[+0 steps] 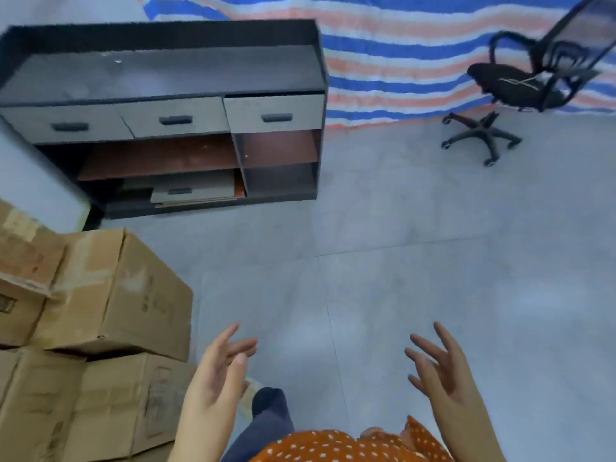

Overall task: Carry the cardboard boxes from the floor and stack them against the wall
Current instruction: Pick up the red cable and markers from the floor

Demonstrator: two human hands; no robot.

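Observation:
Brown cardboard boxes are stacked at the left edge of the view. The top box (113, 288) sits slightly askew on a lower box (100, 405), and another box (20, 258) shows at the far left. My left hand (220, 371) hangs just right of the stack, fingers spread, holding nothing. My right hand (443, 371) is raised over the bare floor further right, also spread and empty. Neither hand touches a box.
A dark cabinet (166, 78) with three grey drawers and open shelves stands ahead at the left. A black office chair (520, 85) stands at the back right before a striped tarp (400, 45). Grey tiled floor (400, 261) stretches ahead.

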